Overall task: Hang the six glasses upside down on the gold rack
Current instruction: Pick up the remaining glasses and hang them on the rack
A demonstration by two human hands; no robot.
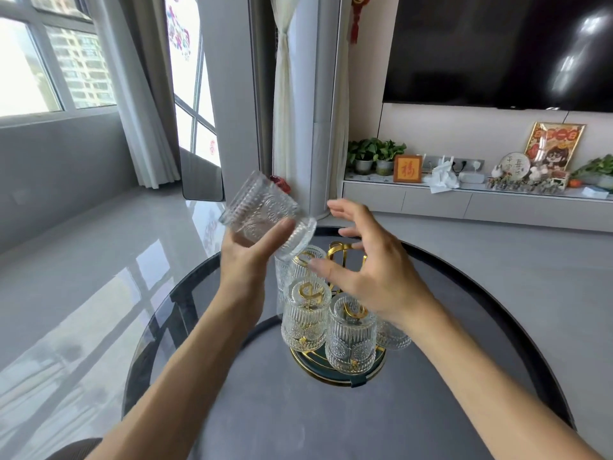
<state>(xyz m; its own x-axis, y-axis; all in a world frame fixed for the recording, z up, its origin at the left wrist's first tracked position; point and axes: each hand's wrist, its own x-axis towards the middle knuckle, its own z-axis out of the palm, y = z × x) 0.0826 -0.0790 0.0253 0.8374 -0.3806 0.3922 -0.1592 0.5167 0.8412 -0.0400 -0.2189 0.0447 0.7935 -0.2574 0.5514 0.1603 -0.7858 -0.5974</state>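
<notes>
We stand over a round dark desk [431, 410] with a glass top, and near its middle sits the gold rack [345, 252] on a round tray [335, 376] with a gold rim. Several glasses already hang upside down on the rack's prongs: the two nearest us [306, 313] [351, 333] show gold hooks through their bases, another [306, 260] stands behind them, and one more [393, 336] peeks out under our right wrist. We cannot count them all, since our hands hide part of the rack.

Our left hand [247, 254] grips a ribbed glass [265, 215] around its middle, thumb across the front, holding it tilted in the air just above and to the left of the rack, with the mouth turned down toward the right. Our right hand [368, 260] hovers spread over the rack, fingers apart, holding nothing.

We judge the task to be near its end, with this glass among the last. To do it well, we should finish turning the glass fully mouth down, find a free prong at the back, and lower it straight so its rim misses the neighbours. The right hand could steady the rack or guide the rim. Glass against glass may chip, so we should go slowly.
</notes>
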